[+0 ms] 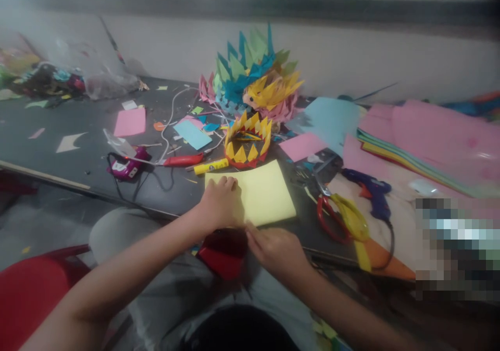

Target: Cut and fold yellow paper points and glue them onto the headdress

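Observation:
A pale yellow paper sheet lies at the table's front edge. On its left part rests my left hand, fingers curled and pressed onto the paper. My right hand is at the sheet's lower edge, thumb and forefinger closed on it near the middle. Just behind the paper are a yellow glue stick and a ring of folded yellow and red paper. Red-handled scissors lie to the right of the sheet.
Purple device with cord and red tool sit left. A blue glue gun and stacked coloured sheets lie right. Folded-paper crowns stand behind. Scraps dot the dark table; a red chair is lower left.

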Action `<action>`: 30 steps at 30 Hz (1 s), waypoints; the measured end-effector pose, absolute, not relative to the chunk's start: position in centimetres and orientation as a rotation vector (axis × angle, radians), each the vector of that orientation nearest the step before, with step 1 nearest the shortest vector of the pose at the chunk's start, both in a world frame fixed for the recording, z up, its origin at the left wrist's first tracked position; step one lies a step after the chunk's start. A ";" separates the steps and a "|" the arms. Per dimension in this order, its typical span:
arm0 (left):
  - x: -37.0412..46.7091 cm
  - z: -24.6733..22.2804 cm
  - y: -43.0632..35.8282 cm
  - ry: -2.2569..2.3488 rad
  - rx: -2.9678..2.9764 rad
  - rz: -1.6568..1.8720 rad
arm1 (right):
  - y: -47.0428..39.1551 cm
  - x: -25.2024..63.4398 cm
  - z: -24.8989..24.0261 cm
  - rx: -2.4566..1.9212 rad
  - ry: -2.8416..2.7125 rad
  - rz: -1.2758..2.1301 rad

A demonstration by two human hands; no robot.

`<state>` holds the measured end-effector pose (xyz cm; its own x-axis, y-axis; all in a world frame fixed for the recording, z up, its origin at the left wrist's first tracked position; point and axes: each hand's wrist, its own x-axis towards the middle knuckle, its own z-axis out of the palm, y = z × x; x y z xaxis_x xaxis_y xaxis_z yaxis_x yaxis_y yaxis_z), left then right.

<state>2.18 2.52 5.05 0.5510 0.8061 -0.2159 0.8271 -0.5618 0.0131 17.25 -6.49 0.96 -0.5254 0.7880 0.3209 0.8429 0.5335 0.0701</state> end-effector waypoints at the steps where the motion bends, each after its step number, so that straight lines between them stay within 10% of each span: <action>1: 2.2 5.1 2.5 1.408 2.663 -0.285 | -6.6 17.5 0.8 -1.394 -2.515 -0.339; 30: 4.2 3.9 2.5 1.458 2.599 -0.093 | -7.0 22.1 1.5 -1.654 -2.340 -0.245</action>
